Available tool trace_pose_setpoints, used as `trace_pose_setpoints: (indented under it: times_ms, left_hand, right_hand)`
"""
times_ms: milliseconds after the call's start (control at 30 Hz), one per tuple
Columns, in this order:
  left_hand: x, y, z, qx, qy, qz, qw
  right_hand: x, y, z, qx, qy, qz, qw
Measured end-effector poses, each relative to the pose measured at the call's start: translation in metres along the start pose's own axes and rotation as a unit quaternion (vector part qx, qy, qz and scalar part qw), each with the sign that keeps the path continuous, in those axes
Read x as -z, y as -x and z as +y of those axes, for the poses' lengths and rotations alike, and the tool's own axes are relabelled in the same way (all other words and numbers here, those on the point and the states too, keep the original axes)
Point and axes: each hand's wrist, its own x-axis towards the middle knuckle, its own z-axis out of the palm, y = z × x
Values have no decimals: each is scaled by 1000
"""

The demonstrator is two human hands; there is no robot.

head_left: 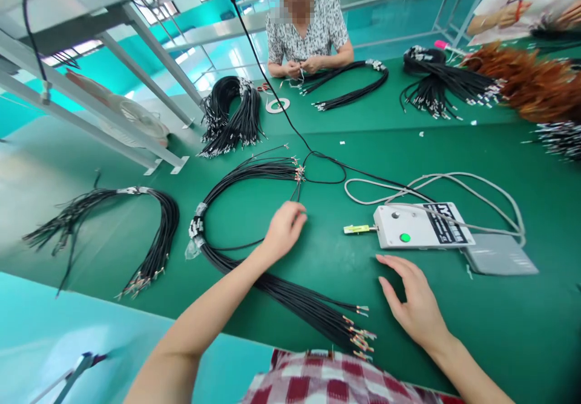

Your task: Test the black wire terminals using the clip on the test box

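Cable bundle [222,261], black, copper-tipped: centre-left, green worktop [327,253]. Left hand [285,228], within its curve: grip drawn in; whether on a cable, I cannot tell. Right hand [415,301], below white box [418,228]: grip spread, empty. Step, apparently: singling out one cable; next probably calls for a clean pinch.

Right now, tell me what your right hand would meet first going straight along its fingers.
Likely the yellow piece jutting from the white box: the right hand points roughly at it, though depth is unclear.
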Motion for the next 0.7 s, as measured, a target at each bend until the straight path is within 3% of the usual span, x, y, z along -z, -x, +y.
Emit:
trace_pose_setpoints:
  times_ms: [67,100,167,300,500,700]
  left_hand:
    - [1,35,36,-107,15,-247,963]
    - [2,50,51,-131,-9,-317,939]
    - [2,69,70,-129,-63,-387,911]
    - [4,72,74,-92,-15,-427,899]
    - [10,63,71,-48,52,-420,905]
    - [6,62,70,14,154,-411,898]
  right_hand:
    - [0,-1,-1,1,-2,-3,1000]
    - [1,-1,-2,3,-2,-6,1000]
    - [1,-1,-4,7,-3,-11,1000]
    - [2,0,-6,16,-2,-18,1000]
    - [2,0,-7,13,-10,-29,999]
    - [8,-2,-16,-69,-113,-59,989]
